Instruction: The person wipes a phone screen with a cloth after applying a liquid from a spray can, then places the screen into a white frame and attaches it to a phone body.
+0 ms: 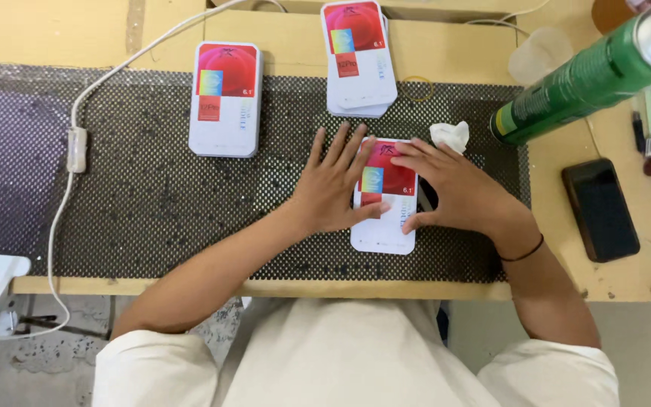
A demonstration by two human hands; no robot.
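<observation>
Head view | left hand (333,192), right hand (457,188): fingers spread flat on white box (383,226) | likely light, stiff, slick (grip long edges)

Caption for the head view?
Both hands, left and right, press a white-and-red box onto a black mesh mat.

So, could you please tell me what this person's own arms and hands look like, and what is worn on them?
Both arms are bare from the short, pale cream sleeves down. The left hand wears nothing: no glove, ring or watch shows. The right hand is bare too, with a thin dark band round the wrist. No markings show on either arm.
</observation>
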